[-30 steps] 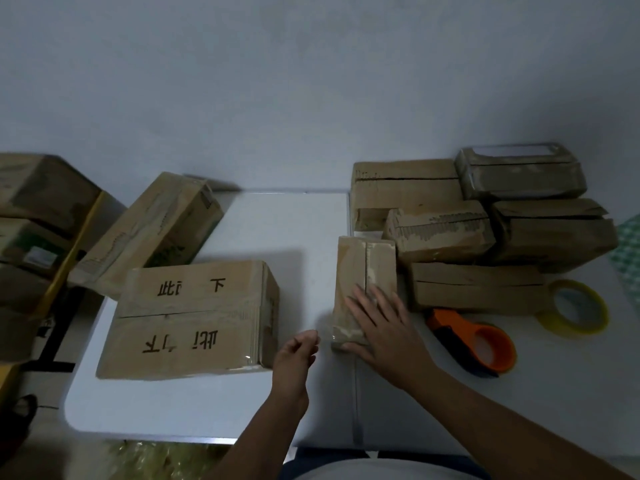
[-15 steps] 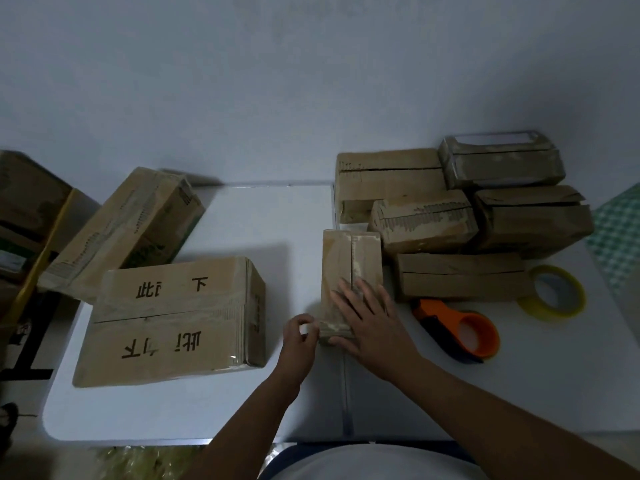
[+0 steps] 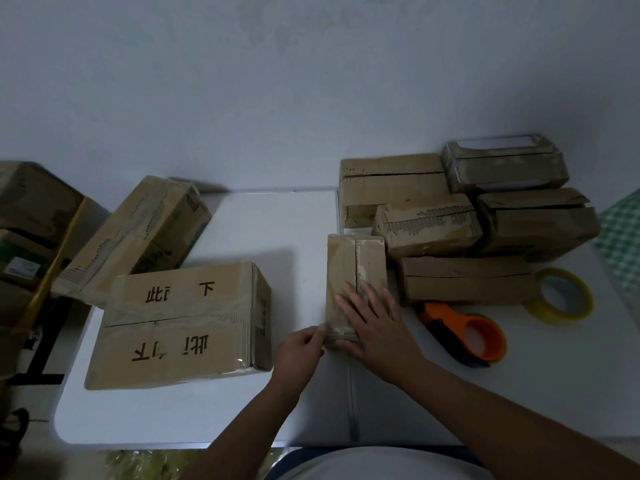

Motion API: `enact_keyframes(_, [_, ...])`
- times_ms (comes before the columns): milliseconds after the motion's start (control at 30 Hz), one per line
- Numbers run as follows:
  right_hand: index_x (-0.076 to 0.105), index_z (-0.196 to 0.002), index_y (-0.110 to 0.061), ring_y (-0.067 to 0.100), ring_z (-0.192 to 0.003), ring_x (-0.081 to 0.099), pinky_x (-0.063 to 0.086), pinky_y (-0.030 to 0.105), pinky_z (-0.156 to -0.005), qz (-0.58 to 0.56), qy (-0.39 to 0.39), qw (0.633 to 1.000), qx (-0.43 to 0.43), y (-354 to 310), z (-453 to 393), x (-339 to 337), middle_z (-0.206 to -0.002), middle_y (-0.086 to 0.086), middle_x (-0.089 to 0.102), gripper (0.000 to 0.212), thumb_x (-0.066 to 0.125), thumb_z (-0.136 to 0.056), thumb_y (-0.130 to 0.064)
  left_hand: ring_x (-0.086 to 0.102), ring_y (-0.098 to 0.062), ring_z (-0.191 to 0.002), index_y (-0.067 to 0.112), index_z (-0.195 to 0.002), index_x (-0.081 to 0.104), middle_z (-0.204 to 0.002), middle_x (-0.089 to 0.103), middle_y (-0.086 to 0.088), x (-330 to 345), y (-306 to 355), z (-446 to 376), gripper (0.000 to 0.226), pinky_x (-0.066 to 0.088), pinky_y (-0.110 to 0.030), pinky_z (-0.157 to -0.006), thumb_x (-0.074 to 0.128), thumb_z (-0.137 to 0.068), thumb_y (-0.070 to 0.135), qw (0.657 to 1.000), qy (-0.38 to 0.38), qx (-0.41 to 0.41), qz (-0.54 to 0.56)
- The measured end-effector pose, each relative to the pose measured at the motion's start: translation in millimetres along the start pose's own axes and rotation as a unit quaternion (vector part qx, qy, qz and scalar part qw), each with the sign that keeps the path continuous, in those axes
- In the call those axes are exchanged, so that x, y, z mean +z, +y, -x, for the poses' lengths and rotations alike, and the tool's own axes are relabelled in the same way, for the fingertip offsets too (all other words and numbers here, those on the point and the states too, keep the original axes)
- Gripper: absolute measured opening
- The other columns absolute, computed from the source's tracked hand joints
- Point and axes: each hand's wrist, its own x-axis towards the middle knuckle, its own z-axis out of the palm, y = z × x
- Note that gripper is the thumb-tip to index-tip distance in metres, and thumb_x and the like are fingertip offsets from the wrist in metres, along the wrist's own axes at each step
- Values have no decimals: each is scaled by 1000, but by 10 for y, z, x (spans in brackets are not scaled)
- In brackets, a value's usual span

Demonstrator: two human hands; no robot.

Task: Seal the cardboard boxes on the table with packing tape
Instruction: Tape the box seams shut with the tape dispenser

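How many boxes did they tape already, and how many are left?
The big printed box already looks taped. In hand: the small box, right hand flat on top, left hand pinching its near end. The stacked boxes show open seams; the tape dispenser lies unused.

I see open table (image 3: 298,230) between the large printed box (image 3: 180,323) and the narrow box (image 3: 355,271), while stacked boxes (image 3: 460,216), the orange dispenser (image 3: 464,332) and tape roll (image 3: 562,294) crowd the right.
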Motion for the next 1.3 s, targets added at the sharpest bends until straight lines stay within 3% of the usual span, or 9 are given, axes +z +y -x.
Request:
enact_keyframes(233, [24, -154, -22, 27, -150, 6, 5, 54, -120, -7, -11, 1000, -8, -60, -16, -85, -162, -1, 11, 79, 16, -92, -71, 66, -13, -105, 17, -118, 70, -111, 73, -1, -181, 193, -39, 37, 50, -39, -101, 46, -102, 41, 991, -77, 39, -105])
enact_keyframes(367, [13, -154, -28, 15, -149, -11, -9, 41, -119, -208, -1, 978, 22, -174, -156, -221, -162, -10, -5, 72, 8, -94, -67, 47, -17, -132, 16, -152, 34, -149, 47, -6, -186, 296, -143, 57, 39, -30, -103, 41, -103, 44, 987, -10, 69, -148])
enact_keyframes(467, [18, -153, -24, 11, -148, 3, 10, 35, -118, -407, 81, 897, 155, -81, -194, -420, -162, -5, 5, 58, 30, -102, -47, 23, -25, -148, 14, -156, 17, -163, 17, -11, -77, 371, -227, 70, 25, -38, -118, 44, -101, 46, 956, 21, 133, -262])
enact_keyframes(600, [19, -153, -33, 8, -142, 22, 17, 31, -114, -647, 21, 716, 261, 74, -175, -591, -159, -8, 20, 59, 25, -99, -57, 16, -39, -148, 18, -157, 7, -163, 1, -21, 266, 478, -357, 91, 22, -48, -119, 44, -91, 68, 887, 35, 180, -424])
enact_keyframes(667, [25, -152, -32, 15, -140, 35, 27, 43, -117, -670, 13, 697, 255, 113, -132, -601, -156, -5, 30, 58, 25, -99, -56, 0, -43, -149, 23, -157, -3, -161, -12, -24, 396, 498, -409, 99, 8, -51, -120, 41, -86, 77, 856, 34, 166, -488])
enact_keyframes(867, [31, -148, -22, 7, -130, 36, 31, 27, -103, -565, 106, 776, 262, 362, 110, -472, -150, -1, 37, 54, 38, -101, -46, -16, -42, -148, 33, -155, -13, -159, -27, -18, 134, 428, -565, 103, -3, -56, -118, 56, -85, 66, 762, -88, 232, -598])
enact_keyframes(1033, [33, -147, -18, 15, -141, 29, 26, 26, -112, -496, 115, 825, 244, 470, -21, -377, -153, 0, 32, 53, 41, -101, -42, -22, -28, -146, 51, -151, -2, -160, -29, 6, -190, 561, -646, 91, -9, -53, -116, 64, -90, 32, 649, -200, 321, -660])
enact_keyframes(1167, [33, -148, -18, 16, -141, 30, 25, 25, -111, -479, 56, 851, 210, 413, -279, -421, -152, -1, 33, 56, 36, -101, -48, -16, -24, -151, 49, -152, -5, -156, -30, 16, -259, 434, -543, 90, -13, -42, -116, 51, -94, 9, 650, -132, 356, -658])
enact_keyframes(1300, [44, -140, -15, 18, -124, 45, 37, 32, -101, -435, 58, 871, 222, 430, -340, -437, -139, 4, 45, 50, 35, -101, -47, -16, -24, -151, 44, -155, -3, -164, -13, 10, -257, 284, -381, 69, -10, -49, -119, 27, -97, 65, 679, -103, 331, -647])
